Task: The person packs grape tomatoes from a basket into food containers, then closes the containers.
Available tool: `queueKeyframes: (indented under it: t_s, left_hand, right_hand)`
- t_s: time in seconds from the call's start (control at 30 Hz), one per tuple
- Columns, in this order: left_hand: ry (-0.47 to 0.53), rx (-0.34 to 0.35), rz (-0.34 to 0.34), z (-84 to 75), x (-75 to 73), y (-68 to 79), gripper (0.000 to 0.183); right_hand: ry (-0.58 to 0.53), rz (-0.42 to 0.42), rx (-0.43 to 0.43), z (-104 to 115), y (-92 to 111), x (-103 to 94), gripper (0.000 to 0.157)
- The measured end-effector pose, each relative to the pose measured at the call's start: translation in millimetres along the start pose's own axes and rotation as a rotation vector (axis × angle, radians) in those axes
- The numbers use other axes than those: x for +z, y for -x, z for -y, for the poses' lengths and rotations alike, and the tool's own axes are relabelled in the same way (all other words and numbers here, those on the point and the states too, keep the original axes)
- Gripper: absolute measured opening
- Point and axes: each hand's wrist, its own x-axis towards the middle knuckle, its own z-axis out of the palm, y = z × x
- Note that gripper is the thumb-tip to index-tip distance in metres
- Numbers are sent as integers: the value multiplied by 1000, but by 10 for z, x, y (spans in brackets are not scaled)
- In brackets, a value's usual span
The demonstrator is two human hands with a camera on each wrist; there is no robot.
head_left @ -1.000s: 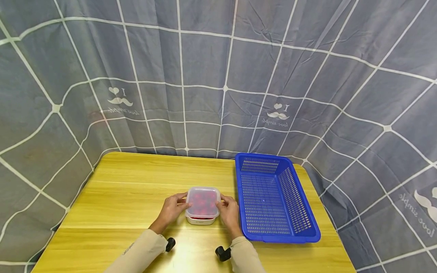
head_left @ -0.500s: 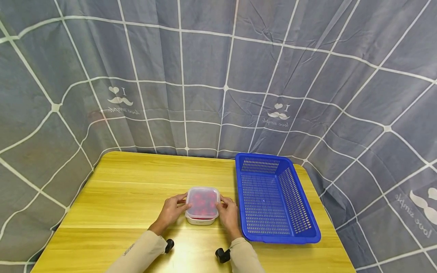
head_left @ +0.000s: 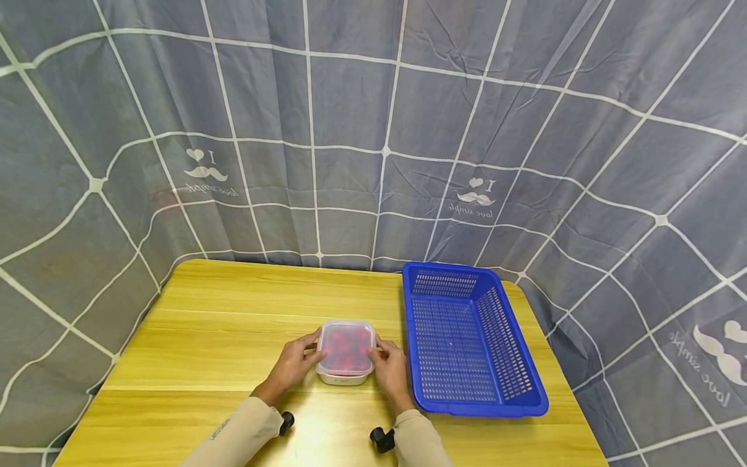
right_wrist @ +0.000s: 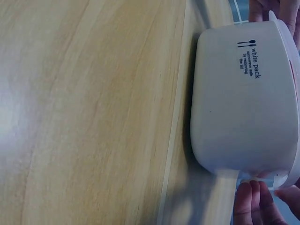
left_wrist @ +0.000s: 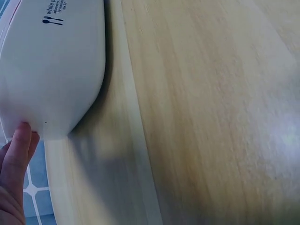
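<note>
A square white food container [head_left: 342, 379] stands on the table in front of me, with red things inside. Its translucent lid [head_left: 347, 347] lies over the top, and a thin red line shows between lid and wall at the front. My left hand [head_left: 294, 360] holds the left side, thumb on the lid's edge; in the left wrist view its fingers [left_wrist: 16, 154] touch the container's side wall. On the opposite side, my right hand [head_left: 390, 368] grips in the same way, thumb at the lid's edge. Printed "white pack" lettering marks the front wall in the right wrist view.
A blue plastic basket [head_left: 411, 337] with slotted walls stands right of the container, close beside the right hand. The yellow wooden table [head_left: 222, 324] ends at a grey checked curtain [head_left: 344, 181] behind and at the sides.
The lid's front edge has come down a little and the red gap under it has narrowed. Both hands keep their places on the container.
</note>
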Motion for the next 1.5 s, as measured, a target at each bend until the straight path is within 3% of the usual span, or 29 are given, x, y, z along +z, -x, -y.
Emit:
queueKeyframes:
  t_s: [0.2, 0.4, 0.63, 0.73, 0.9, 1.1, 1.5]
  left_hand:
    - [-4, 55, 84, 30, -30, -6, 56]
    - [57, 41, 163, 35, -58, 1, 74]
    - [10, 30, 144, 51, -35, 26, 81]
    - [12, 15, 139, 54, -20, 40, 80]
    - [4, 20, 144, 61, -12, 68, 77]
    - [76, 29, 138, 58, -4, 53, 75]
    - [15, 81, 133, 62, -7, 31, 68]
  right_hand:
    - [-34, 36, 6, -29, 23, -12, 39]
    - [-98, 111, 72, -20, 66, -35, 51]
    - [-294, 251, 106, 134, 125, -132, 62]
    - [-316, 273, 100, 222, 148, -174, 63]
    - [-345, 271, 135, 230, 176, -179, 64]
    - [-360, 239, 145, 204, 193, -151, 64]
    - [-197, 165, 102, 295, 245, -122, 59]
